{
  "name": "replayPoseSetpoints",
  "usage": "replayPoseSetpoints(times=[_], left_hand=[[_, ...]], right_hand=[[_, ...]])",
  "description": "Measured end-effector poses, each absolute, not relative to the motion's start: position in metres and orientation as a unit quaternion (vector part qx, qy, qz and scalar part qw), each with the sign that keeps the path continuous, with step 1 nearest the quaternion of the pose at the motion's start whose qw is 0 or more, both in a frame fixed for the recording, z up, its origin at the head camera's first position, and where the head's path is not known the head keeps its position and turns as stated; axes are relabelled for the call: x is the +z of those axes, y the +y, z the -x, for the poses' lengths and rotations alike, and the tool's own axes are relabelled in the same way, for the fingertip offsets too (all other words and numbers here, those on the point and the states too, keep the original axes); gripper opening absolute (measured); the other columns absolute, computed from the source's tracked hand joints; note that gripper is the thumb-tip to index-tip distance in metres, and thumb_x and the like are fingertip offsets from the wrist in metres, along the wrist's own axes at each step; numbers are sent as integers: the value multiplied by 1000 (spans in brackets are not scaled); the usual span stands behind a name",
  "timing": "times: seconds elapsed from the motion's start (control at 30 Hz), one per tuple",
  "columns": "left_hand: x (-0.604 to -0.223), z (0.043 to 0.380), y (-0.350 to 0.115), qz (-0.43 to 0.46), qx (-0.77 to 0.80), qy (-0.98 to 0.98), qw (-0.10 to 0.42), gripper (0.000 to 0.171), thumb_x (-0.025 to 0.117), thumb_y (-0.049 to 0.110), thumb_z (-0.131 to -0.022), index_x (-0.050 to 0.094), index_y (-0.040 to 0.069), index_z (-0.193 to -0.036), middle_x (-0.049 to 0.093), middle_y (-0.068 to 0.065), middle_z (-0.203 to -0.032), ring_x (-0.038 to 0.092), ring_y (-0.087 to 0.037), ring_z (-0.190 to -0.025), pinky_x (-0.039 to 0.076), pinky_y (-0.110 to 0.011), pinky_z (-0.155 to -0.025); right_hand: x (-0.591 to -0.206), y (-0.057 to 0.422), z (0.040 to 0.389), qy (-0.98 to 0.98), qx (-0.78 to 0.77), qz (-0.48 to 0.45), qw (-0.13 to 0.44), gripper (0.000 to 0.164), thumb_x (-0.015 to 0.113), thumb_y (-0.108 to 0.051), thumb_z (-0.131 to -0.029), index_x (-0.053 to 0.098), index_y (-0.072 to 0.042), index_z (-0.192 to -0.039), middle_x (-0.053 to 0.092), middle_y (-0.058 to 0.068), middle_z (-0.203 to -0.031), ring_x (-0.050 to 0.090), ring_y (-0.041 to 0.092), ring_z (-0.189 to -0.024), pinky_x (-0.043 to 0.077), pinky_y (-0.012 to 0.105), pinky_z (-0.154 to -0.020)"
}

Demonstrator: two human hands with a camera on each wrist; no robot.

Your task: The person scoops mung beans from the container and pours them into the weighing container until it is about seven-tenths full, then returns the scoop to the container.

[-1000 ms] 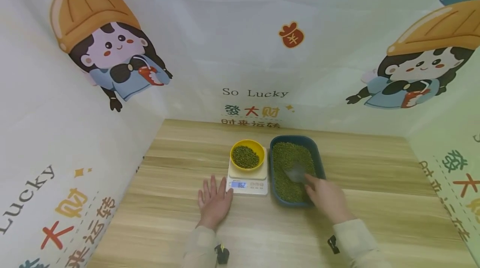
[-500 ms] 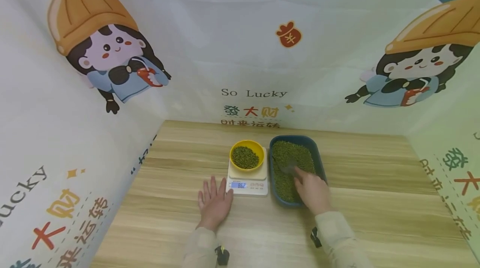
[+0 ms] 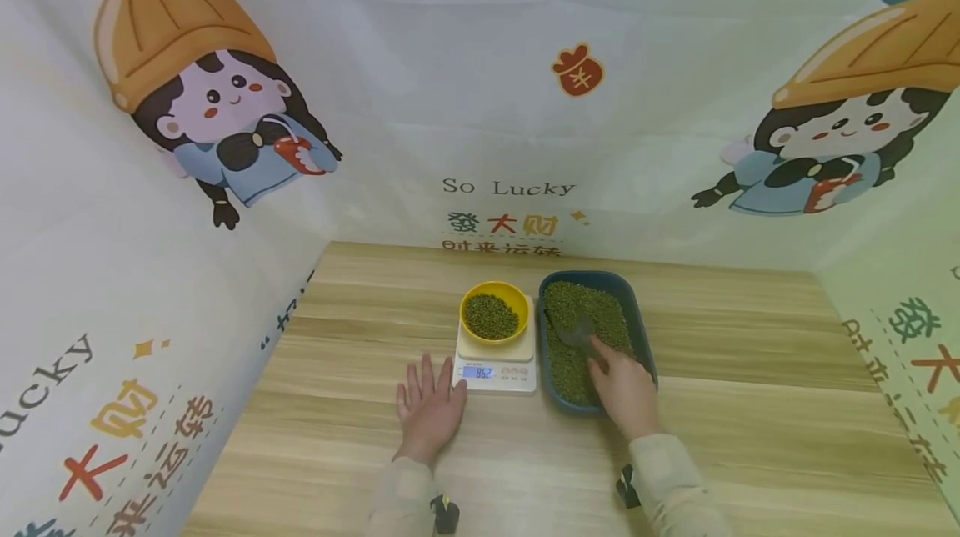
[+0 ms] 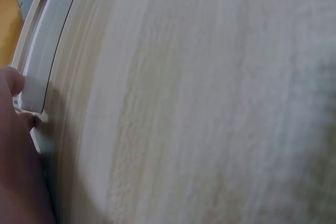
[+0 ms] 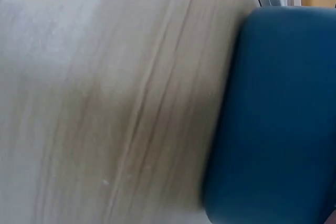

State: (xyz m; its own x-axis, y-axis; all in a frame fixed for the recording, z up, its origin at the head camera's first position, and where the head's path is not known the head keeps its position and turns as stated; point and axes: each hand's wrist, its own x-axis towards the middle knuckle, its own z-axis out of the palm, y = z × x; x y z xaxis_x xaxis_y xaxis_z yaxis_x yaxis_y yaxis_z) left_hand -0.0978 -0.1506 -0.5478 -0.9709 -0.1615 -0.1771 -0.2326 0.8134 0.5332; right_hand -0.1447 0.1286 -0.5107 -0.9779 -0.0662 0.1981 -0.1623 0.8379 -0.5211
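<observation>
In the head view my right hand (image 3: 626,387) reaches over the near right side of a blue tub (image 3: 641,337) and grips a translucent scoop (image 3: 581,330). The scoop's front lies in the green mung beans (image 3: 581,299) that fill the tub. My left hand (image 3: 431,412) rests on the table, fingers straight and spread, its thumb touching the left corner of a white kitchen scale (image 3: 517,385). A yellow bowl (image 3: 519,295) partly filled with mung beans stands on the scale, whose display (image 3: 477,372) seems to read 862; any decimal point is too small to tell.
The wooden table (image 3: 735,370) extends to both sides and in front of the scale and tub. Printed cloth walls (image 3: 645,170) close off the back and both sides. Seen from the right wrist, the tub's blue outer wall (image 5: 278,114) stands close to the scale.
My right hand has moved left with the scoop, toward the tub's left wall, then hardly moved in the last half second. Left hand, scale and bowl stay in place.
</observation>
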Motion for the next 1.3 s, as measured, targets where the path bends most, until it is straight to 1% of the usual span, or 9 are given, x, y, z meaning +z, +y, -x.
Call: replayPoseSetpoints(times=[0.2, 0.33, 0.5, 0.57, 0.67, 0.8, 0.9, 1.13, 1.3], left_hand=[[-547, 97, -150, 101, 283, 952, 60, 57, 24, 45, -102, 26, 15, -151, 1, -15, -158, -11, -38, -140, -6, -62, -110], [-547, 97, -150, 102, 280, 953, 59, 57, 24, 45, -102, 26, 15, -151, 1, -15, -158, -11, -38, -140, -5, -62, -110], [-550, 97, -150, 104, 280, 952, 61, 58, 24, 46, -102, 25, 16, -151, 0, -14, -158, -12, -37, -140, -6, -62, -110], [-552, 98, -150, 102, 280, 953, 61, 58, 23, 47, -102, 25, 17, -151, -1, -14, -158, -12, -36, -140, -6, -61, -110], [-553, 99, -151, 101, 284, 952, 59, 59, 22, 48, -101, 24, 17, -151, -1, -13, -158, -13, -36, -140, -7, -61, -110], [-554, 99, -151, 102, 284, 951, 61, 59, 22, 49, -101, 24, 18, -151, -3, -12, -158, -14, -35, -140, -7, -61, -110], [-553, 99, -151, 101, 282, 952, 59, 59, 22, 48, -101, 24, 18, -151, -2, -13, -158, -14, -35, -140, -7, -61, -110], [-552, 99, -149, 102, 288, 950, 59, 59, 23, 48, -102, 23, 17, -151, -2, -13, -158, -14, -35, -140, -7, -61, -110], [-551, 98, -150, 101, 287, 951, 55, 58, 23, 47, -102, 24, 16, -151, -1, -14, -158, -13, -37, -140, -7, -62, -110]], right_hand=[[-512, 126, 142, -961, 257, -46, 97, 40, 62, -22, -89, 61, -11, -128, 70, 17, -76, 44, 16, -42, 39, 33, -37], [-513, 125, 140, -965, 239, -47, 95, 41, 62, -23, -89, 60, -12, -129, 67, 14, -71, 42, 14, -42, 37, 31, -35], [-516, 125, 141, -967, 231, -48, 93, 43, 60, -25, -90, 57, -12, -130, 70, 15, -77, 49, 18, -43, 40, 32, -35], [-517, 125, 141, -969, 225, -45, 95, 43, 59, -26, -90, 57, -10, -129, 71, 16, -81, 56, 23, -48, 45, 37, -39], [-517, 125, 141, -971, 220, -37, 86, 43, 57, -27, -90, 56, -4, -126, 71, 16, -77, 60, 28, -53, 47, 42, -43], [-518, 124, 142, -974, 215, -32, 68, 44, 53, -28, -91, 55, 2, -123, 67, 13, -66, 58, 26, -50, 46, 40, -41], [-517, 124, 142, -975, 212, -28, 58, 45, 52, -29, -90, 54, 3, -123, 65, 13, -64, 55, 24, -47, 44, 38, -39], [-515, 124, 142, -978, 206, -18, 17, 50, 51, -31, -92, 51, 4, -127, 67, 18, -70, 58, 27, -51, 45, 41, -42], [-516, 124, 142, -978, 207, -23, 19, 48, 52, -30, -93, 51, 3, -127, 69, 18, -77, 60, 28, -55, 47, 42, -45]])
